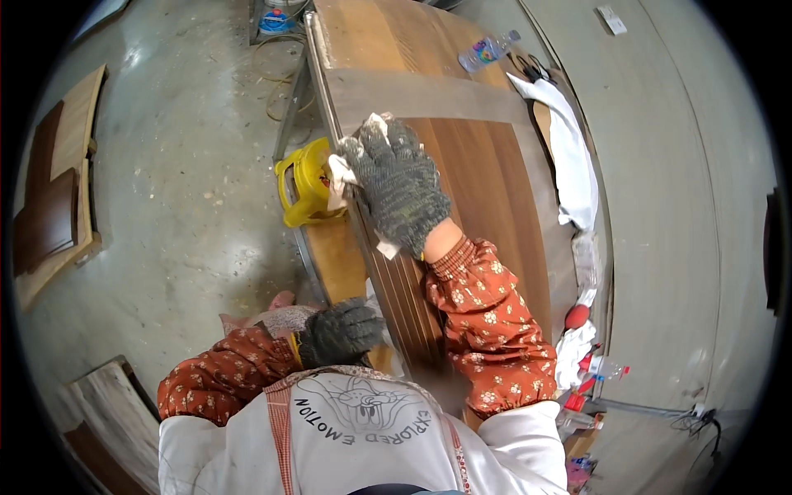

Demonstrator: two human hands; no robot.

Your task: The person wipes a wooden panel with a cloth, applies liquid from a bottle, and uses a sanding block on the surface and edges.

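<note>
My right hand (pixel 400 186), in a dark grey knitted glove, presses a crumpled whitish rag (pixel 340 177) over the left edge of a stack of brown wood-grain boards (pixel 487 181). Bits of the rag stick out beyond the fingertips and below the palm. Lower down, my left hand (pixel 342 332) wears a similar dark glove and lies beside the stack's layered side. Its fingers are curled; what they hold, if anything, is hidden. Some pale material shows just past them. Both forearms are in red flowered sleeves.
A yellow plastic stool (pixel 305 186) stands left of the stack. On the bench's far end lies a clear bottle (pixel 488 51); a white cloth (pixel 569 157) hangs along its right side. More bottles (pixel 606 368) are at lower right. Panels (pixel 54 198) lie on the left floor.
</note>
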